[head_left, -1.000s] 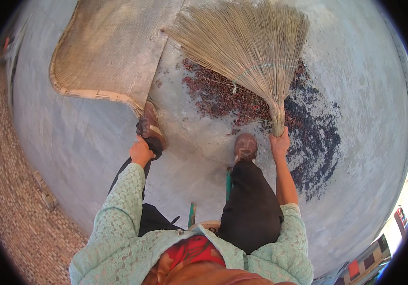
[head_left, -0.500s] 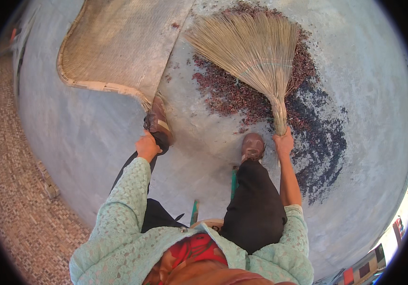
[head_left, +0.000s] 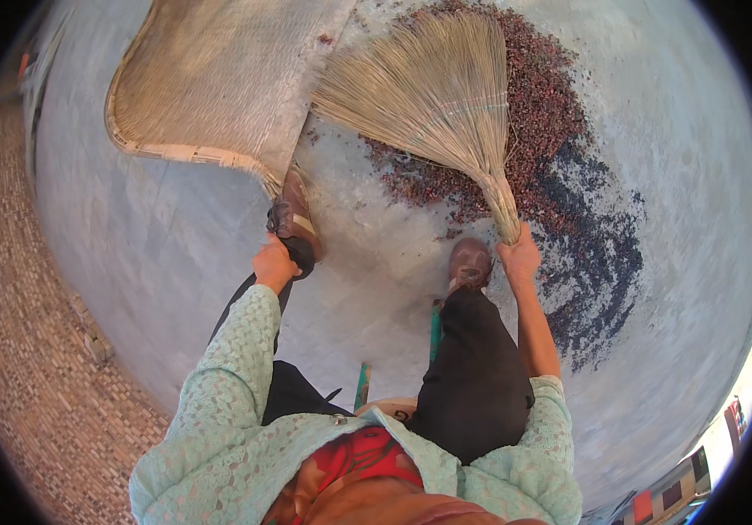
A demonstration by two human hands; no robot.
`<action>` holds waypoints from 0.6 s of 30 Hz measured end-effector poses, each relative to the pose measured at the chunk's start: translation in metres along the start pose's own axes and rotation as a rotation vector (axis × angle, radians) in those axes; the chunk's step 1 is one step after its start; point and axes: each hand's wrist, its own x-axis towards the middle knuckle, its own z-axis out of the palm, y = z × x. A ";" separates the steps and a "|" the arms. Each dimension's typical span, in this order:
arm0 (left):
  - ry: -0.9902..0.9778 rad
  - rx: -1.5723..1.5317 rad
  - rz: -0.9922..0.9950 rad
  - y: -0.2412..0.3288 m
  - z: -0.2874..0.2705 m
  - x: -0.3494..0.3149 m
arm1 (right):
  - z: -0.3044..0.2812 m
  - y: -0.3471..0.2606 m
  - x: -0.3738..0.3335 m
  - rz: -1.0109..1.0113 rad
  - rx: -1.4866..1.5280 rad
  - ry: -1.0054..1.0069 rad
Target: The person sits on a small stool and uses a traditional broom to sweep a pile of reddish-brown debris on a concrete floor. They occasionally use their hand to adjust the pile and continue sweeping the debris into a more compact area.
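Note:
My right hand (head_left: 520,255) is closed around the bound handle of a straw broom (head_left: 433,96). The broom's wide bristles fan out over a spread of reddish-brown grains or seeds (head_left: 546,114) on the grey floor, hiding part of it. My left hand (head_left: 276,263) is closed on what looks like the black-wrapped handle of a large, flat woven fan (head_left: 218,79). This fan has a bent, bound rim and reaches to the upper left, its straight edge beside the broom's bristle tips. Darker, nearly black grains (head_left: 590,271) lie to the right of my right hand.
My brown shoes rest on the concrete floor (head_left: 376,289), one beside the fan's handle, the other near the broom handle. Green legs (head_left: 363,385) of a seat show between my legs. Brick-patterned paving (head_left: 43,350) runs along the left.
The broom has swept left across the grains, its bristle tips now at the fan's edge. More reddish grains show on its right. The left hand and fan have barely moved.

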 end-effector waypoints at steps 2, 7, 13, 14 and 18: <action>-0.001 -0.006 0.003 0.002 -0.002 0.000 | -0.014 0.001 -0.017 -0.041 0.109 0.020; -0.016 -0.022 0.017 0.006 -0.005 0.000 | -0.003 0.068 -0.039 -0.013 -0.018 -0.053; 0.039 -0.003 0.040 -0.003 0.005 0.004 | -0.031 0.069 -0.038 -0.085 -0.061 -0.012; 0.047 -0.013 0.038 -0.004 0.007 0.004 | -0.034 0.065 -0.039 -0.100 -0.004 0.004; 0.067 -0.038 0.078 -0.003 0.008 0.006 | -0.025 0.089 -0.043 -0.025 0.038 -0.037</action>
